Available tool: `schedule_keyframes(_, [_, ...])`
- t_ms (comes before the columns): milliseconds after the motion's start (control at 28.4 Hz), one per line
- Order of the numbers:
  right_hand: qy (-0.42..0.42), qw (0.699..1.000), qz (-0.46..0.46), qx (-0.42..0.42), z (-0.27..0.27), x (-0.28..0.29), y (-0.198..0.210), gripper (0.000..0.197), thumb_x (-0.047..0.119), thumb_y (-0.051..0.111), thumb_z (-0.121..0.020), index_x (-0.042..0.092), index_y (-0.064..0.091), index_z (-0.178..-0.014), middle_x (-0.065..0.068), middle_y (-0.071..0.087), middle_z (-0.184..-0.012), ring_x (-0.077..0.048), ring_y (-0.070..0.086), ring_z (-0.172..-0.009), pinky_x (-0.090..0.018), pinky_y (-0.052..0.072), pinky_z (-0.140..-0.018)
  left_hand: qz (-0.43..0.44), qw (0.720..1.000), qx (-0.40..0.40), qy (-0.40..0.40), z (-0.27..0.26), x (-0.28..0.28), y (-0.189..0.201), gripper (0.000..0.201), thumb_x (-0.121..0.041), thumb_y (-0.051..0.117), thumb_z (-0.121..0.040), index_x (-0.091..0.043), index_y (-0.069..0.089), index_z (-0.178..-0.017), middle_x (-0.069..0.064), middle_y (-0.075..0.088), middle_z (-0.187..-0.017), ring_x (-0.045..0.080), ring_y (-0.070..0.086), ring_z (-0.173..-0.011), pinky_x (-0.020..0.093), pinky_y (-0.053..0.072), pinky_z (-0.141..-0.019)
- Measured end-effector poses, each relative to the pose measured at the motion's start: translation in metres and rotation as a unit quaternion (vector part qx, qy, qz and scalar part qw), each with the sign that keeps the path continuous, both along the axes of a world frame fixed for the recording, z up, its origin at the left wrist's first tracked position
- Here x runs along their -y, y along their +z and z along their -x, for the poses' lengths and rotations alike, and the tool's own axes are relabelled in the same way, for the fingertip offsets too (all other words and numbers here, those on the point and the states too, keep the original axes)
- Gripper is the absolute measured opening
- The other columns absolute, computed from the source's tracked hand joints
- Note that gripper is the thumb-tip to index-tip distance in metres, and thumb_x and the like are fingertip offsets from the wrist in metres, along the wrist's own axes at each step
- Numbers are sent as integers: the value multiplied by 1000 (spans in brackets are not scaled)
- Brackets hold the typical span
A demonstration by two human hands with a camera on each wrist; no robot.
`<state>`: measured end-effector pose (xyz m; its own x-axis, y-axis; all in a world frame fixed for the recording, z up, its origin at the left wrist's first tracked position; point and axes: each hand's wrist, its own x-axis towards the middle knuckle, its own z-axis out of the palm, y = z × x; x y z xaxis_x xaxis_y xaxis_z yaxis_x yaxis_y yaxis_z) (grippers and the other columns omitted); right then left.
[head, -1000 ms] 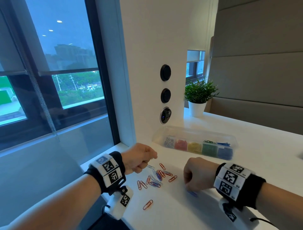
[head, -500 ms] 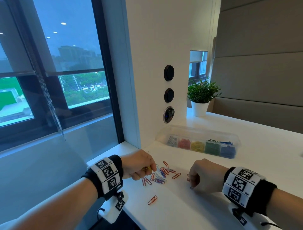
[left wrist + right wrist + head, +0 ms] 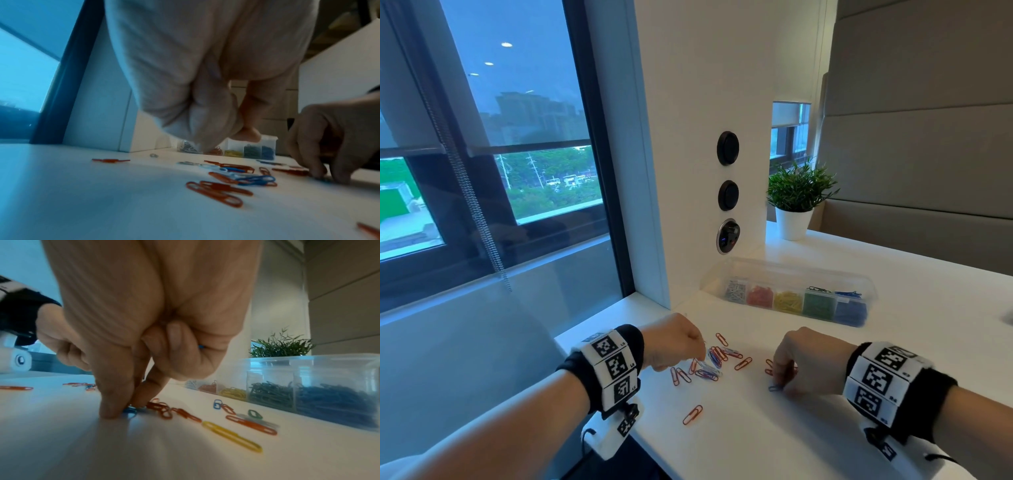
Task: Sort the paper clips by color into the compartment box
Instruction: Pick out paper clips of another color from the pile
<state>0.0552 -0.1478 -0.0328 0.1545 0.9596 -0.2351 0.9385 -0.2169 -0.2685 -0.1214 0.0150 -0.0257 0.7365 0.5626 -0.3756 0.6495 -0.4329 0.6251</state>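
While both curled hands' grips stay unclear, clips [image 3: 714, 359] litter the white windowside counter [image 3: 893, 291].

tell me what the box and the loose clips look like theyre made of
Box: looks like clear, glossy plastic; the sorted colours show through its walls.
Clips: probably wire with a smooth coloured coating, going by the thin bent loops in solid red, blue and yellow; the core itself isn't visible.

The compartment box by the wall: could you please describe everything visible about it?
The compartment box is a long, clear plastic tray lying flat on the white desk, beside the wall. Five compartments in a row hold sorted clips: silver-white, red, yellow, green, blue. A few clips sit on top at the green and blue end. Neither hand touches it.
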Motion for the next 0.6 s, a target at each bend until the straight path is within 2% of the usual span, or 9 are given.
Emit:
schedule_keyframes(70, [3, 1000, 4, 18, 1, -3, -1, 19, 34, 72, -84, 23, 77, -98, 15, 67, -87, -6, 61, -87, -23, 52, -83, -86, 993, -23, -77, 2, -1, -1, 17, -25, 60, -92, -15, 73, -94, -9, 59, -73, 5, 49, -58, 17, 44, -56])
schedule_keyframes(106, [5, 999, 7, 34, 2, -4, -1, 19, 36, 70, -84, 24, 77, -97, 15, 65, -85, -8, 62, -88, -25, 53, -84, -121, 987, -31, -106, 4, -1, -1, 16, -29, 63, -90, -18, 74, -95, -13, 60, -77, 3, 51, -65, 15, 45, -62])
schedule_keyframes(247, [18, 995, -2, 99, 7, -5, -3, 15, 31, 61, -84, 24, 73, -91, 8, 68, -96, -17, 63, -92, -27, 52, -79, -221, 957, -73, -171, 3, 2, -3, 23, -33, 70, -87, -20, 74, -106, -15, 54, -80, 3, 47, -68, 15, 40, -68])
schedule_keyframes(317, [16, 997, -8, 79, 6, -7, -1, 14, 28, 60, -85, 23, 72, -88, 7, 69, -93, -15, 64, -88, -26, 53, -77, -245, 949, -74, -182, 0, 3, -6, 22, -33, 69, -88, -20, 75, -105, -14, 57, -76, 4, 50, -65, 16, 42, -67])
schedule_keyframes(387, [-8, 1000, -15, -20, 3, -7, 6, 13, 26, 61, -85, 19, 71, -80, 6, 73, -84, -14, 66, -78, -27, 57, -74, -250, 947, -70, -188, -2, 2, -8, 19, -31, 66, -89, -19, 76, -101, -15, 57, -71, 4, 50, -59, 14, 40, -61])
schedule_keyframes(458, [-80, 977, -28, -196, -1, -9, 10, 14, 17, 61, -85, 11, 69, -75, -2, 73, -73, -18, 65, -65, -27, 56, -56, -243, 949, -65, -188, -3, -1, -7, 20, -29, 63, -90, -18, 76, -100, -13, 63, -76, 2, 50, -58, 12, 39, -58])
schedule_keyframes(493, [-124, 949, -29, -288, -1, -10, 11, 13, 9, 59, -85, 7, 66, -74, -6, 71, -69, -21, 62, -60, -25, 50, -46, -237, 952, -55, -185, -3, -4, -5, 20, -28, 61, -91, -18, 76, -100, -11, 66, -82, 1, 50, -58, 9, 37, -58])
schedule_keyframes(528, [-158, 915, -31, -369, 1, -11, 10, 12, 3, 59, -84, 6, 64, -74, -11, 67, -68, -25, 55, -55, -22, 45, -41, -228, 956, -42, -178, -2, -7, -3, 20, -26, 61, -91, -17, 76, -100, -11, 68, -87, -1, 51, -60, 7, 37, -58])
schedule_keyframes(599, [-188, 845, -40, -498, 2, -16, 7, 5, 2, 58, -73, 7, 60, -73, -18, 57, -69, -19, 38, -45, -21, 39, -42, -193, 968, -16, -158, 0, -15, 1, 19, -25, 62, -92, -15, 77, -99, -12, 68, -87, -3, 53, -64, 5, 39, -60])
